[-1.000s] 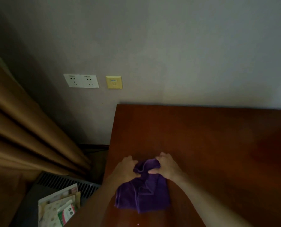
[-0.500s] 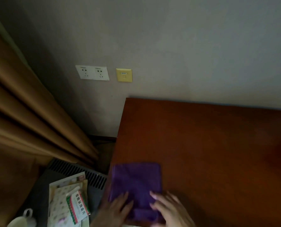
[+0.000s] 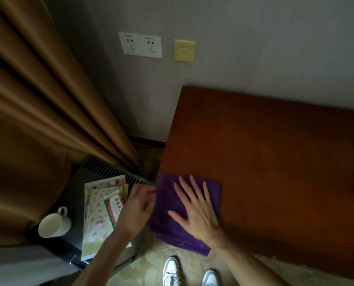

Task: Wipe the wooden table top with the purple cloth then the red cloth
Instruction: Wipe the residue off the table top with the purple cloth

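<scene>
The right hand (image 3: 194,211) is pressing flat, fingers spread, on the cloth (image 3: 210,191) at the table's (image 3: 275,162) near-left corner, while the left hand (image 3: 138,207) is pinching its left edge.

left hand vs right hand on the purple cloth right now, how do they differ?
The right hand lies flat with fingers spread on top of the cloth; the left hand is curled at the cloth's left edge, beyond the table side. The right is sharp, the left blurred. Whether the left pinches the edge is unclear. Both are bare.
</scene>
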